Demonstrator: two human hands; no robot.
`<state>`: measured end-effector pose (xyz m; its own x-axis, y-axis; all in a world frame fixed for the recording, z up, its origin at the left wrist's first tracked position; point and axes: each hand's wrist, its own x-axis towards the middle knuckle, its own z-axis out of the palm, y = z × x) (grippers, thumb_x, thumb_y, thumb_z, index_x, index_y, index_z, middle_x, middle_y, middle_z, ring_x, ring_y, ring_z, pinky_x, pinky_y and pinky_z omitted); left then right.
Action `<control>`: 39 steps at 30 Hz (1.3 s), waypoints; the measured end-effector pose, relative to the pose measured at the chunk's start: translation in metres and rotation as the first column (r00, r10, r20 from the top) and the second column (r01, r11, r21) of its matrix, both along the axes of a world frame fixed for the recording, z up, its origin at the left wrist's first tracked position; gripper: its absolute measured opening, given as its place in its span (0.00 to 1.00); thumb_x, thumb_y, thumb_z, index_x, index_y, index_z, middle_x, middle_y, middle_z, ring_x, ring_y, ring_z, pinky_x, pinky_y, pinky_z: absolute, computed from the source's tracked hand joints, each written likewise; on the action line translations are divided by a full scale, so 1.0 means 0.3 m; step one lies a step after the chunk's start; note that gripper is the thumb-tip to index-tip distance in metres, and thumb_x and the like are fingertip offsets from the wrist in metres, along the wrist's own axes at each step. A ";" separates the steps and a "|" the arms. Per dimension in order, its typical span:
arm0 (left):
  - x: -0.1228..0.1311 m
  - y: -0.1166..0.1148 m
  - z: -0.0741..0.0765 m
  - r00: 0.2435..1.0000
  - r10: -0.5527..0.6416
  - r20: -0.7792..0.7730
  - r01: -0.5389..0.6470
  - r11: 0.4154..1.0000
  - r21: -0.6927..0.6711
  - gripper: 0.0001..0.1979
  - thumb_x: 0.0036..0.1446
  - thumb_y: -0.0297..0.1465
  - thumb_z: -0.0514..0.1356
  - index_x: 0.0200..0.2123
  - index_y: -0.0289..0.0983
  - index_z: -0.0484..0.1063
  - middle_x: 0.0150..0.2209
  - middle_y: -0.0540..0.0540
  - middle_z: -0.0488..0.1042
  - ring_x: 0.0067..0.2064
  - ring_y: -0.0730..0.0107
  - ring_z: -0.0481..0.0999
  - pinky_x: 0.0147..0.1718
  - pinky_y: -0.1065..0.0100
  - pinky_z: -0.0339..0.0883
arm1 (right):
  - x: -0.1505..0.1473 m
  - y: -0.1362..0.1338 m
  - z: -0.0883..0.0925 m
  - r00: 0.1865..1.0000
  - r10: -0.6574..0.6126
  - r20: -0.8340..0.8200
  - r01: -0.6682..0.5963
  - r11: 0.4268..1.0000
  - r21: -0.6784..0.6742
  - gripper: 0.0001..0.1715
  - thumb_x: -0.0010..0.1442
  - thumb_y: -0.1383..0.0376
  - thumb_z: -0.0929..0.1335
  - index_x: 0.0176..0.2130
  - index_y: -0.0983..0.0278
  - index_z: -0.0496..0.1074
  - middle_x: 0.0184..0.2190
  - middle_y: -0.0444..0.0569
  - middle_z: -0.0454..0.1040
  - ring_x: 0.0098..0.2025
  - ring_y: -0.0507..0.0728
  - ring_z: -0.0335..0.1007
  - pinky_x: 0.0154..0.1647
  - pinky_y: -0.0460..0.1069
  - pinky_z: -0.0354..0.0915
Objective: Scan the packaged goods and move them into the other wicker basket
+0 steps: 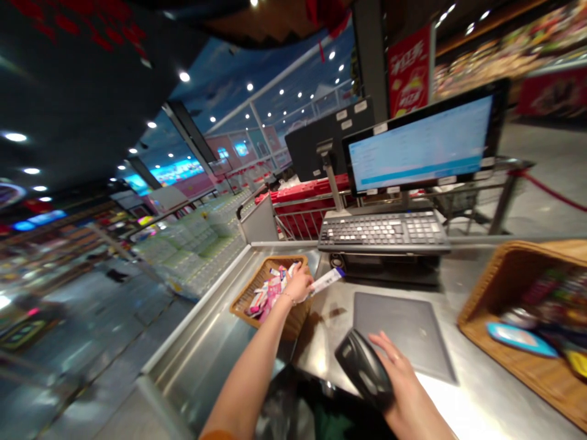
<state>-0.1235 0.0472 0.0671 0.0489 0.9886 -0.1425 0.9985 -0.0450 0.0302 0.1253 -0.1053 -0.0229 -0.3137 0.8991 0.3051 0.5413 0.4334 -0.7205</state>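
Observation:
Over a small wicker basket [245,292] is my left hand [299,283], its fingers curled at the right side of the pile inside. A long white packet [327,280] with a blue-purple end sticks out to the right from that hand and appears held in it. Several pink and white packets [265,298] lie in the basket. Closer to me, my right hand [398,373] is wrapped round a black handheld barcode scanner [364,365], with some fingers stretched along its side. The scanner's front points up and left, beside a grey mat [406,330].
A keyboard [384,231] on a raised stand and a lit monitor [419,146] stand at the back of the metal counter [328,336]. On the right is a larger wicker basket [486,287] of mixed goods. A red shopping cart [298,214] stands beyond the counter.

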 end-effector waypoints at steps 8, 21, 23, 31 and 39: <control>-0.048 -0.017 0.009 1.000 0.019 -0.008 -0.019 1.000 0.017 0.10 0.57 0.34 0.55 0.35 0.41 0.77 0.64 0.46 0.60 0.69 0.50 0.43 0.62 0.35 0.31 | -0.019 -0.002 0.006 0.999 0.045 0.009 -0.045 0.999 0.001 0.26 0.55 0.66 0.60 0.52 0.67 0.70 0.60 0.64 0.65 0.67 0.71 0.52 0.59 0.72 0.59; -0.107 -0.048 0.035 0.996 0.093 -0.014 -0.093 0.995 0.037 0.10 0.55 0.34 0.57 0.37 0.44 0.77 0.65 0.47 0.59 0.69 0.50 0.44 0.60 0.34 0.39 | -0.041 -0.005 -0.023 0.997 0.067 -0.024 -0.068 0.998 -0.019 0.25 0.53 0.65 0.62 0.51 0.65 0.70 0.61 0.62 0.64 0.67 0.69 0.52 0.61 0.70 0.57; -0.121 -0.048 0.031 0.994 0.106 -0.011 -0.105 0.994 0.040 0.10 0.55 0.34 0.57 0.37 0.43 0.77 0.65 0.46 0.59 0.68 0.50 0.44 0.61 0.34 0.39 | -0.044 -0.007 -0.023 0.998 0.066 -0.026 -0.066 0.998 -0.013 0.25 0.54 0.64 0.62 0.51 0.66 0.70 0.61 0.63 0.64 0.67 0.70 0.52 0.61 0.71 0.57; -0.179 -0.050 0.001 0.989 0.147 -0.003 -0.147 0.987 0.067 0.09 0.54 0.34 0.58 0.38 0.44 0.77 0.65 0.47 0.59 0.68 0.53 0.45 0.61 0.34 0.38 | -0.049 -0.007 -0.051 0.996 0.059 -0.072 -0.059 0.998 -0.002 0.26 0.51 0.66 0.64 0.51 0.62 0.70 0.61 0.59 0.66 0.67 0.69 0.51 0.62 0.68 0.57; -0.211 -0.079 0.021 0.980 0.197 0.031 -0.198 0.978 0.066 0.10 0.53 0.32 0.57 0.36 0.42 0.77 0.66 0.47 0.55 0.68 0.48 0.43 0.59 0.32 0.41 | -0.055 -0.008 -0.070 0.997 0.069 -0.038 -0.069 0.998 0.012 0.27 0.53 0.65 0.61 0.52 0.67 0.69 0.61 0.63 0.65 0.66 0.70 0.53 0.60 0.71 0.58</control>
<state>-0.1868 0.0234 0.0733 -0.1458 0.9865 -0.0752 0.9870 0.1503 0.0576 0.1087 -0.1078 -0.0439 -0.3629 0.8723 0.3278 0.4820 0.4768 -0.7351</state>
